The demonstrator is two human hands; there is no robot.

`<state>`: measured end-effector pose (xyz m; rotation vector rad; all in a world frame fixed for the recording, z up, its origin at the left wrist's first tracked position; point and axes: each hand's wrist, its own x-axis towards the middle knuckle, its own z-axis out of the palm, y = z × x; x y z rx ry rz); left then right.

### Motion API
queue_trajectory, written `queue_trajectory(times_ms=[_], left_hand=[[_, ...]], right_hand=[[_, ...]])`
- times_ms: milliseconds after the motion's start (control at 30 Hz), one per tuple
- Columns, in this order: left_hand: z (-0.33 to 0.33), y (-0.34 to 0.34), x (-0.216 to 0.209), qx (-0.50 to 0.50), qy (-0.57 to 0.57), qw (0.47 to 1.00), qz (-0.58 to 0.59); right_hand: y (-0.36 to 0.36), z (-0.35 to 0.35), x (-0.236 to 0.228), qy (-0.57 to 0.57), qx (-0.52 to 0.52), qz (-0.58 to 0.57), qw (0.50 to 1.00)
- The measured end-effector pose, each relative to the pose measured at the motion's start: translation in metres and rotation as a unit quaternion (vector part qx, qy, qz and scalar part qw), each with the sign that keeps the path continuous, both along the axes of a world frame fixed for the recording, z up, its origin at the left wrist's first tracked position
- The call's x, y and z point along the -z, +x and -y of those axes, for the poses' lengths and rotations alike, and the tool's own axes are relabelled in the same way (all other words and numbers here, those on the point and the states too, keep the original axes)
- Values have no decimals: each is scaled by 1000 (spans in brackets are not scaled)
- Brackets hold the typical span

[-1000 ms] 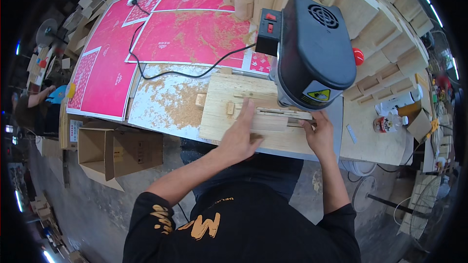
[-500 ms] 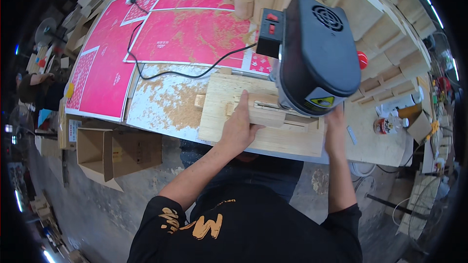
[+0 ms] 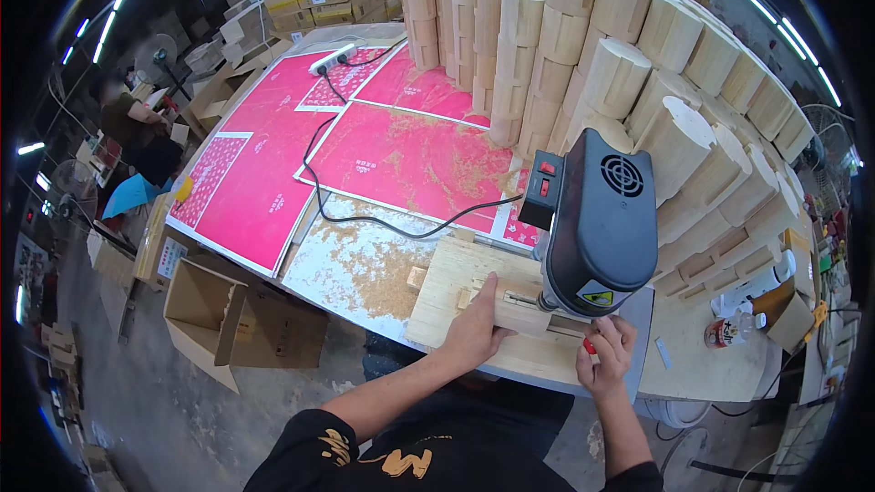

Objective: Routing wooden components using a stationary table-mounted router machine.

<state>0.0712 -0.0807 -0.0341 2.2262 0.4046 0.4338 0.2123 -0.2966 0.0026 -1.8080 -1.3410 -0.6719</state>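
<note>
A black bench drill press (image 3: 606, 228) stands over a pale wooden board (image 3: 448, 269) on the bench. My left hand (image 3: 470, 335) is closed on the left end of a slotted wooden block (image 3: 521, 317), thumb at its near side, and holds it on the board. The drill's chuck (image 3: 547, 299) sits directly above the block; I cannot make out the bit's tip. At the front right of the machine, my right hand (image 3: 609, 360) has its fingers curled round a red knob (image 3: 590, 346), which shows partly between them.
Stacks of wooden blocks (image 3: 620, 77) rise behind the drill. Sawdust covers pink sheets (image 3: 392, 155), crossed by a black cord (image 3: 383, 226). A cardboard box (image 3: 273, 323) stands below the bench's left edge. A bottle (image 3: 729, 330) is at right. Another person (image 3: 132, 118) works far left.
My right hand has come from beside the machine to its front and now holds the red knob. The knob was higher at the machine's right. The view has tilted up; my left hand stays on the block.
</note>
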Motion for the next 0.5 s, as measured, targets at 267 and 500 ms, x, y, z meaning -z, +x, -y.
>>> queue_trajectory(times_ms=[267, 500], left_hand=[[2, 8, 5, -36, -19, 999, -4], [29, 24, 18, -8, 23, 997, 79]], right_hand=[[14, -46, -127, 119, -29, -265, 957], [-5, -36, -78, 163, -72, -141, 974]])
